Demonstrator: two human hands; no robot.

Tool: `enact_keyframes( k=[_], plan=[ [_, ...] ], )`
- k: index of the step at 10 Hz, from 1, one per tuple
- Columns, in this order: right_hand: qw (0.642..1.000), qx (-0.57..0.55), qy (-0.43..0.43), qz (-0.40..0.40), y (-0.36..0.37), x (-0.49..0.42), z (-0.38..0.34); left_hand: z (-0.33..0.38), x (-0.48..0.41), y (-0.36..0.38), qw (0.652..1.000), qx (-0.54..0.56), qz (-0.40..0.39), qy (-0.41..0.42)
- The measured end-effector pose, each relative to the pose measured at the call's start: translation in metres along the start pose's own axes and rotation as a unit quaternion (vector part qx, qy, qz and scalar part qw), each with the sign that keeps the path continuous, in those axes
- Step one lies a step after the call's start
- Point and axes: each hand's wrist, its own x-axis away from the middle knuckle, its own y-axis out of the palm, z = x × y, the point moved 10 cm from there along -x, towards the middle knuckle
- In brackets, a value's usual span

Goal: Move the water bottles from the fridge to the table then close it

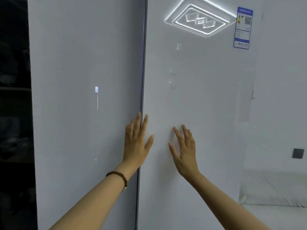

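Both flat, glossy fridge (191, 97) doors meet shut. Left hand (136, 141) and right hand (184, 151) press them, fingers spread, grasping nothing. Blue label (243, 28) unreadable.

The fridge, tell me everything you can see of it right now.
The fridge is tall, with two glossy pale grey doors side by side and a narrow dark seam between them. Both doors look shut. The right door mirrors a ceiling light and carries a blue and white label at its upper right. The left hand lies flat across the seam; the right hand is spread on the right door.
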Motion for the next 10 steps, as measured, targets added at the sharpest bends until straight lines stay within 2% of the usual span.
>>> enact_keyframes(
  k=[1, 2, 4, 5, 7, 8, 9, 10],
  plan=[
    [0.999, 0.027, -0.012, -0.025, 0.011, -0.008, 0.008, -0.007, 0.001, 0.038, 0.99, -0.117, -0.074, 0.038],
    [0.998, 0.043, -0.018, -0.045, 0.02, -0.013, 0.015, -0.017, -0.004, 0.049, 0.985, -0.154, -0.08, 0.022],
    [0.99, 0.093, -0.018, -0.103, 0.043, -0.018, 0.039, -0.03, -0.011, 0.068, 0.97, -0.198, -0.136, -0.031],
    [0.987, 0.12, -0.03, -0.1, 0.046, -0.018, 0.041, -0.028, -0.011, 0.069, 0.964, -0.21, -0.155, -0.045],
    [0.985, 0.106, -0.027, -0.132, 0.037, -0.016, 0.034, -0.023, -0.001, 0.054, 0.959, -0.21, -0.184, -0.052],
    [0.992, 0.026, 0.005, -0.124, 0.004, -0.018, 0.014, -0.025, 0.007, 0.031, 0.962, -0.203, -0.171, -0.068],
    [0.996, -0.073, 0.009, -0.059, -0.052, -0.02, -0.035, -0.024, 0.01, 0.005, 0.968, -0.193, -0.148, -0.07],
    [0.982, -0.191, 0.008, 0.008, -0.119, -0.007, -0.096, -0.024, 0.021, -0.015, 0.971, -0.181, -0.14, -0.064]
  ],
)
